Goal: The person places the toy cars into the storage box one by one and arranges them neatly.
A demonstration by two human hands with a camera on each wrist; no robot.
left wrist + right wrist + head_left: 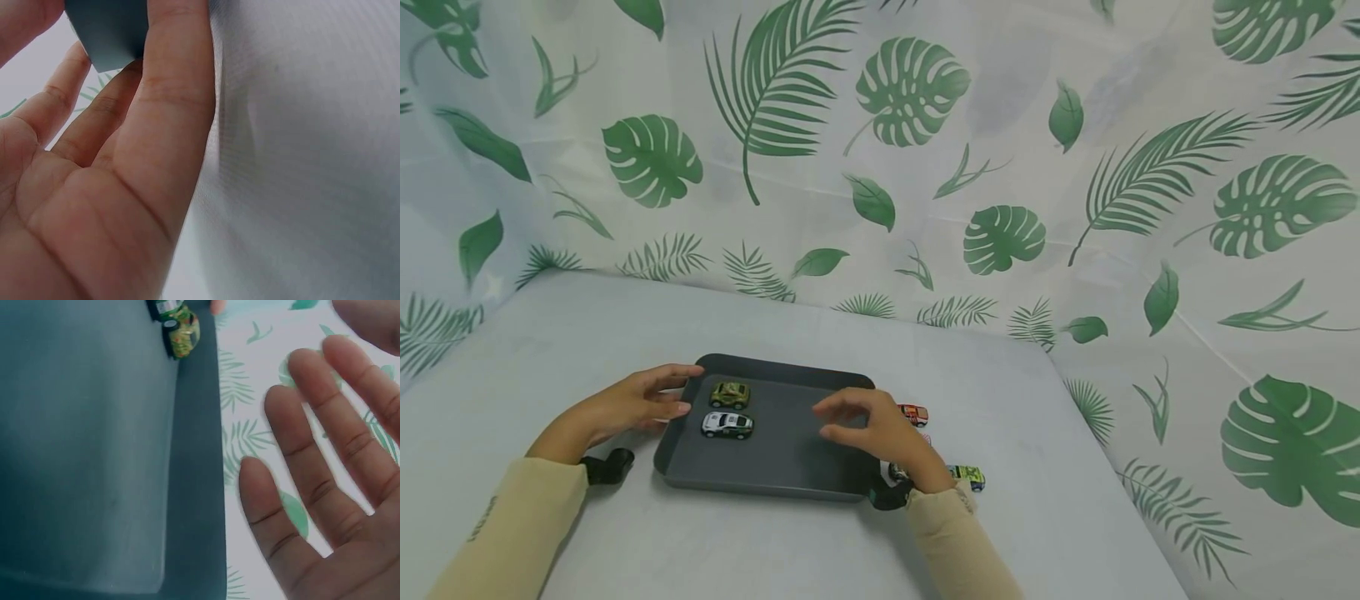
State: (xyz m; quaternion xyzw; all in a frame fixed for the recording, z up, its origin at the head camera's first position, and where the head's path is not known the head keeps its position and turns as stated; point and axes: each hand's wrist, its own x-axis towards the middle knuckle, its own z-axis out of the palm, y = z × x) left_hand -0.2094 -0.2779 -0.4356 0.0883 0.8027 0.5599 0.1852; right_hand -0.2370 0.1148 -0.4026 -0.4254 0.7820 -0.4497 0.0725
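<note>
A dark grey rectangular tray (775, 467) lies on the white-covered table. My left hand (632, 404) grips its left edge, thumb and fingers on either side of the wall (112, 37). Inside the tray, near that edge, a green camouflage toy car (730, 394) stands behind a white and dark toy car (727, 425). Over the tray's right side hovers my right hand (872, 425), fingers loosely bent and holding nothing; its spread fingers also show in the right wrist view. That view catches the camouflage car (184, 337) by the tray wall.
Just right of the tray, beyond my right hand, are a red toy car (914, 414) and a yellow-green toy car (967, 477). Another white and dark toy car (895, 472) is partly hidden by the right wrist. A leaf-patterned cloth (820, 167) hangs behind the table.
</note>
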